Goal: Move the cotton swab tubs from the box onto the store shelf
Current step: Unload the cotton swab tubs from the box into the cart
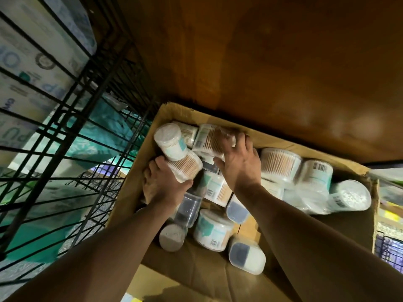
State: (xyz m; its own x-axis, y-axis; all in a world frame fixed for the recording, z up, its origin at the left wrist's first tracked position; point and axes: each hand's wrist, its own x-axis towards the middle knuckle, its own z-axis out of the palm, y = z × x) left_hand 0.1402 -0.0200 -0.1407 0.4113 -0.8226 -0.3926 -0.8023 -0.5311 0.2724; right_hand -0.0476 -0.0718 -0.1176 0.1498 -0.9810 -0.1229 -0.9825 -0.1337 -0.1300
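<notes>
While the left hand (pixel 162 184) grips a sideways tub (pixel 186 167), the right hand (pixel 237 162) seemingly clasps another tub (pixel 209 138).

Shop stockroom, wire shelving (pixel 72 118), packaged goods (pixel 32 62)

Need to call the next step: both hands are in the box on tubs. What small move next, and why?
Probably lift both hands clear of the box: the left hand grips a wooden-stick tub, the right hand curls over the far tub, and the wire shelf stands to their left.
</notes>
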